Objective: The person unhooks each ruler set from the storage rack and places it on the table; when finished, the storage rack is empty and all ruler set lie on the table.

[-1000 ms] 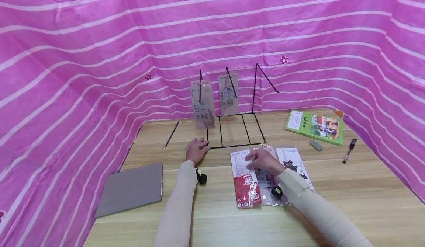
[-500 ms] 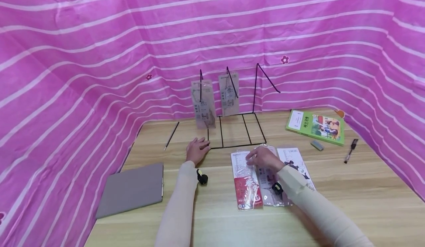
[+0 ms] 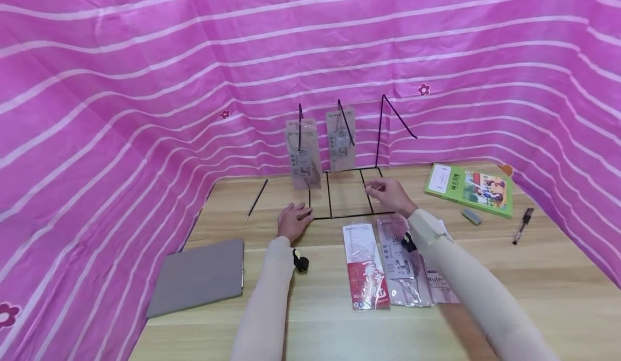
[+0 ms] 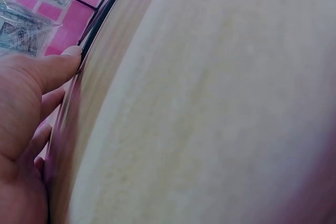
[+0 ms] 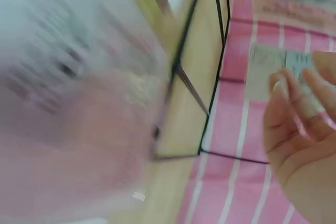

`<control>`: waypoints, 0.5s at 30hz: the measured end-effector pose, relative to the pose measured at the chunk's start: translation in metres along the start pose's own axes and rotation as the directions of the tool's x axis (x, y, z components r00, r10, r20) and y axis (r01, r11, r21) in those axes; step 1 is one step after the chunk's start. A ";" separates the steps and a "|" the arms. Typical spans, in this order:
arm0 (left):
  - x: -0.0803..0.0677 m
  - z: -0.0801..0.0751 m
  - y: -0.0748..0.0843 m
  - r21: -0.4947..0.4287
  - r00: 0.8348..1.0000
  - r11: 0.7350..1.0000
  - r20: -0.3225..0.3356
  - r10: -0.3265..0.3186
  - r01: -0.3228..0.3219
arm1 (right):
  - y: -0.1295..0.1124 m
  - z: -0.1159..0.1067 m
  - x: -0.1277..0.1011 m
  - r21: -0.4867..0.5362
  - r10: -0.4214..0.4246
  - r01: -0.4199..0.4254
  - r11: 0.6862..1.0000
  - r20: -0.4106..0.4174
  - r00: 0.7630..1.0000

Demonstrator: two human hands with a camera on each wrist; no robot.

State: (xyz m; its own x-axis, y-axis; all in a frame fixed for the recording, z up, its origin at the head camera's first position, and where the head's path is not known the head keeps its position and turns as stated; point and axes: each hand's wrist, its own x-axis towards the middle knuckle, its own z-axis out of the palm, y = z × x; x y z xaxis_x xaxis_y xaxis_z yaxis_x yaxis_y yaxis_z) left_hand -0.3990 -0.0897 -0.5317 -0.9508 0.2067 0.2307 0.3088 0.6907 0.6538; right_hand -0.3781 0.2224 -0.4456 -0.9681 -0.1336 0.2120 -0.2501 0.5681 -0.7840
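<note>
My left hand (image 3: 294,221) rests at the front left corner of a black wire rack (image 3: 331,199). Its thumb (image 4: 65,66) presses on the rack's front wire, the other fingers spread beyond it. Over the rack's right part is my right hand (image 3: 390,195), fingers loosely bent with nothing visible between them. Clear ruler packs hang from two hooks, the left pack (image 3: 304,159) and the middle pack (image 3: 342,148). Near my right wrist lie a red-and-white ruler pack (image 3: 366,269), a clear ruler pack (image 3: 400,269) and a pink-ended pack (image 3: 440,285), partly under the sleeve.
The rack's right hook (image 3: 400,117) bears nothing. A green book (image 3: 470,188), a grey eraser (image 3: 471,216) and a pen (image 3: 523,226) lie at the right. At the left are a pencil (image 3: 257,199) and a flat grey folder-like object (image 3: 196,277). Pink striped cloth surrounds the table.
My right hand has moved forward from the ruler packs to above the rack, uncovering more of the clear pack. The left hand stays at the rack corner. The head view shifts slightly.
</note>
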 end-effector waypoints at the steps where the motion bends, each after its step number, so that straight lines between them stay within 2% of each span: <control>1: 0.000 0.000 -0.001 -0.004 1.000 1.000 0.001 0.000 0.000 | -0.001 -0.002 0.006 0.011 -0.014 0.015 1.000 -0.019 1.000; 6: 0.000 -0.001 -0.006 0.009 1.000 1.000 -0.008 -0.002 0.002 | -0.008 -0.015 0.041 0.050 -0.075 0.079 0.996 -0.084 0.994; 10: 0.001 -0.003 -0.004 0.000 1.000 1.000 -0.022 0.002 -0.002 | -0.015 -0.024 0.067 0.100 -0.110 0.124 0.987 -0.131 0.985; 15: -0.002 0.001 0.001 0.006 1.000 1.000 -0.013 -0.001 0.001 | -0.022 -0.029 0.088 0.200 -0.106 0.129 0.971 -0.123 0.987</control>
State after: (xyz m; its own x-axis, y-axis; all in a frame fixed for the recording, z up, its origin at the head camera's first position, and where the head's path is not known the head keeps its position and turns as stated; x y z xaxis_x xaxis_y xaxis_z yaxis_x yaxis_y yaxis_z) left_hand -0.3967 -0.0885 -0.5327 -0.9506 0.1972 0.2398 0.3080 0.6951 0.6496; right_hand -0.4572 0.2222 -0.3929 -0.9267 -0.0921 0.3642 -0.3714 0.3717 -0.8508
